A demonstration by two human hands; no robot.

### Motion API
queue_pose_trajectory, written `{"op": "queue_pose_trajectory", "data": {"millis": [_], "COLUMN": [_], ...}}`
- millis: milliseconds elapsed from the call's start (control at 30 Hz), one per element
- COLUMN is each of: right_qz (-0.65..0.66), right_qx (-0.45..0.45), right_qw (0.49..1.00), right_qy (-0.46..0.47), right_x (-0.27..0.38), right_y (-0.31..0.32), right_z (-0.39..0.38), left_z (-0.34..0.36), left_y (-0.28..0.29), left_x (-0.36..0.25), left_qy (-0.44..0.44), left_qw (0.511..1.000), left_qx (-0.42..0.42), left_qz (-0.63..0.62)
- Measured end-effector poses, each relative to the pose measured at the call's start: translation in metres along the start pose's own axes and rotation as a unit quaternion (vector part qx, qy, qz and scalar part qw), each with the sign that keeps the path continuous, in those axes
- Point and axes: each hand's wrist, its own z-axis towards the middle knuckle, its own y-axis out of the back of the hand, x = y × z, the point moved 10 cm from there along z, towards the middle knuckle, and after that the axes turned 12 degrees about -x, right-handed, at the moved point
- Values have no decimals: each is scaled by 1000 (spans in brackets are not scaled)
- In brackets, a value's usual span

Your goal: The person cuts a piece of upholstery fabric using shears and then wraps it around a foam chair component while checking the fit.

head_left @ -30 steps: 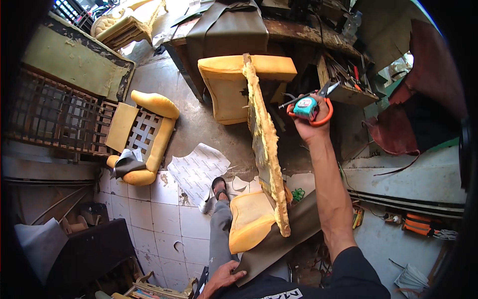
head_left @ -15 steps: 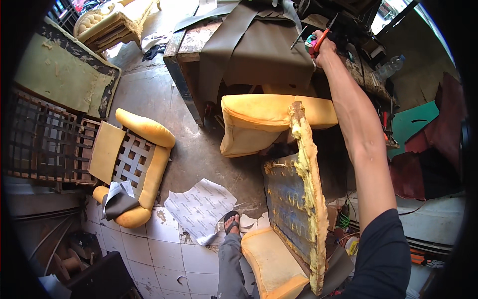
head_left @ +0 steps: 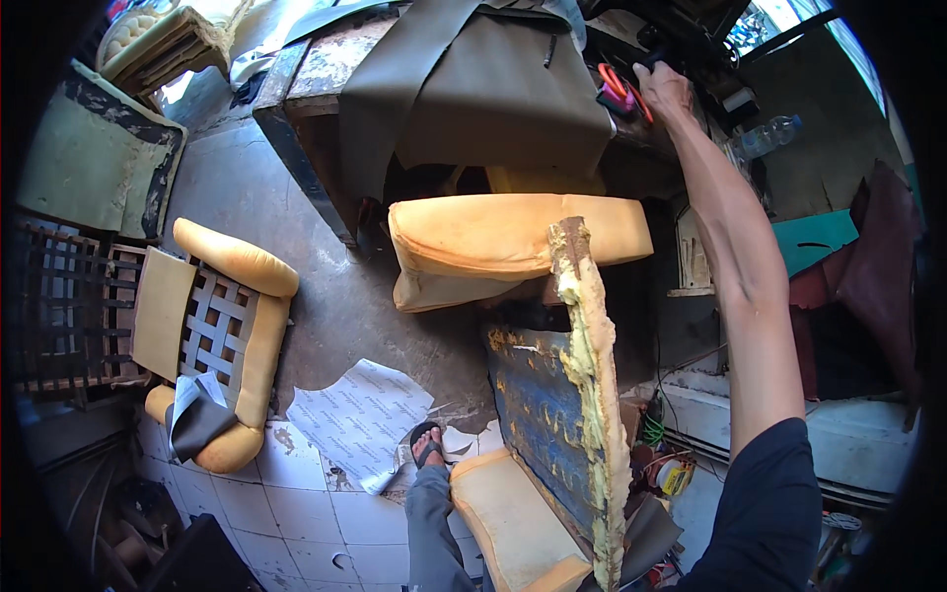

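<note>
over the big workbench (head_left: 340, 69) hangs a brown sheet (head_left: 513, 94). the right hand (head_left: 666, 89) is above the bench, its fingers bent — i cannot tell if they pinch something dark there. just left of this hand, near the sheet's edge, lie the orange-handled scissors (head_left: 640, 101) with the tape measure (head_left: 614, 99) — in the earlier frame, the hand carries both.

No text can be read. The white sheet (head_left: 360, 419) on the floor (head_left: 335, 321), at 7 o'clock from view centre, carries rows of small print.
</note>
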Motion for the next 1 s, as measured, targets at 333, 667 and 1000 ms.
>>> {"op": "queue_pose_trajectory", "data": {"millis": [333, 667, 1000], "right_qz": [260, 272, 400], "right_qx": [235, 346, 203], "right_qw": [936, 888, 785], "right_qy": [4, -135, -426], "right_x": [-88, -273, -403], "right_y": [191, 249, 303], "right_z": [-372, -742, -838], "left_z": [-95, -205, -201], "left_y": [-49, -120, -106], "left_x": [-8, 23, 11], "left_qy": [52, 217, 113], "left_qw": [998, 942, 903], "left_qx": [18, -140, -351], "left_qz": [-15, -215, -218]}}
